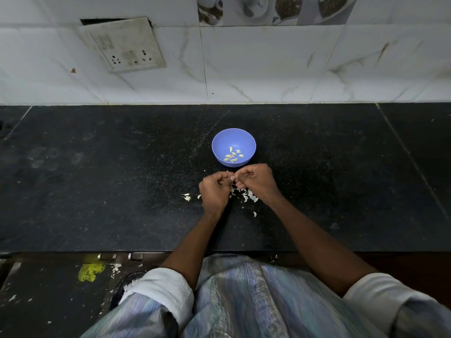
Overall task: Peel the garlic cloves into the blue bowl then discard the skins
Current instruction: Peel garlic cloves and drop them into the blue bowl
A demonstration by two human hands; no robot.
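Two hands meet at centre — left hand [214,191] and right hand [257,180], fingers curled, pinching one small clove [233,178] between them. Skins [246,195] litter the counter [97,191] beneath. At 12 o'clock — bowl [220,142] with peeled cloves [233,154].

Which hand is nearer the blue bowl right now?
Right. The right hand sits just below the blue bowl near its front rim; the left hand is lower and further left. Both pinch a garlic clove between them.
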